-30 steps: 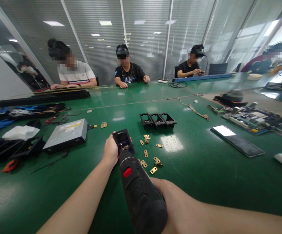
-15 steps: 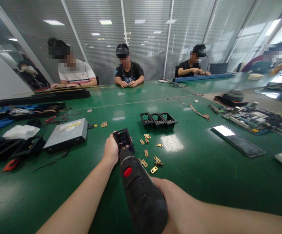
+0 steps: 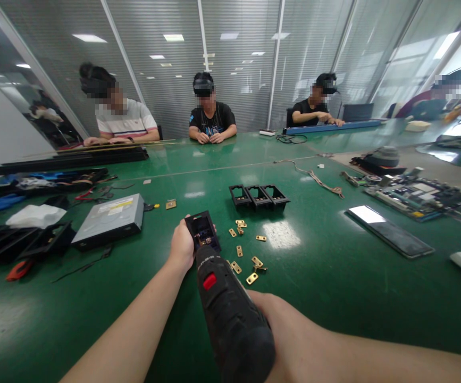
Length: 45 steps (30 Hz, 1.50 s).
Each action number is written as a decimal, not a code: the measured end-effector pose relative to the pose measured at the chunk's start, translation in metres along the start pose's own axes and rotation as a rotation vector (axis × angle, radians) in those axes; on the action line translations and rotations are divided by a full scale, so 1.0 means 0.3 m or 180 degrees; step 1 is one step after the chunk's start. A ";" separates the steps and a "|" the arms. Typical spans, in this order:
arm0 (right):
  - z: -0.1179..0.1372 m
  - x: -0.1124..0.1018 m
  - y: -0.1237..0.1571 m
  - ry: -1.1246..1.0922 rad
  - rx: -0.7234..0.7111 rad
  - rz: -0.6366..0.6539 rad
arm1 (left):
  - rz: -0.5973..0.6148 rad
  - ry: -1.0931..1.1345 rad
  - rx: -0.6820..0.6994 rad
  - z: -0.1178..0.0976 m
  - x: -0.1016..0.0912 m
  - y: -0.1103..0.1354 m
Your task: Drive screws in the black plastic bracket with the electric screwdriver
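Note:
My left hand [image 3: 183,246] is closed around the left side of a black plastic frame [image 3: 198,222], tilted up off the green table. Small brass-coloured parts show inside the frame. In my right hand [image 3: 272,319] is a black cordless drill [image 3: 230,314] with a red switch on top. Its nose points into the frame; the tip is hidden, so I cannot tell whether it touches. Several brass plates with holes [image 3: 252,277] lie scattered to the right of the frame. Behind them stand three joined black frames [image 3: 259,197].
Left lies a silver disc drive [image 3: 110,219], near black trays [image 3: 10,242] and an orange-handled tool [image 3: 19,270]. On the right are a phone [image 3: 390,231] and a circuit board [image 3: 421,191]. Across the table sit several people, one in a black shirt [image 3: 213,119].
Almost nothing differs. Both hands, the drill and the black frame keep their places, and the view has shifted very slightly.

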State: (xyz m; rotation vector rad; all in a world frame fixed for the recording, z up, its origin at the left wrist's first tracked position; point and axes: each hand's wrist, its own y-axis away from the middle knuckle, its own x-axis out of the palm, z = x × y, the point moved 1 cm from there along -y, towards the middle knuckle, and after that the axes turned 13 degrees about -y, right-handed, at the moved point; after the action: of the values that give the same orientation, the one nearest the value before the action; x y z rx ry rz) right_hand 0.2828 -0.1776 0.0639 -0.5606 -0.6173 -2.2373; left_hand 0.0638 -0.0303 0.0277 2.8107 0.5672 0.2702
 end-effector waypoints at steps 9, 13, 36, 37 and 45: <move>0.008 0.018 0.003 0.0048 0.0029 -0.0083 | 0.0035 0.0152 0.0037 0.006 -0.007 0.014; 0.009 0.017 0.004 0.0042 0.0042 -0.0079 | 0.0165 0.0307 0.0112 0.018 -0.015 0.007; -0.003 0.011 0.001 -0.0036 -0.0126 -0.0009 | 0.0205 0.0170 0.0080 0.016 -0.011 0.011; -0.003 0.012 0.000 -0.0021 -0.0121 -0.0001 | 0.0195 0.0192 0.0080 0.012 -0.009 0.015; 0.012 0.018 -0.002 0.0187 -0.0069 -0.0025 | 0.0249 0.0226 -0.0036 0.002 -0.007 0.021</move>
State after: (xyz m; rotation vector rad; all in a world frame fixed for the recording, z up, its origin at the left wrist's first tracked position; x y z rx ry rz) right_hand 0.2798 -0.1780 0.0695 -0.5023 -0.5669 -2.2619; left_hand 0.0643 -0.0368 0.0287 2.8258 0.4699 0.3886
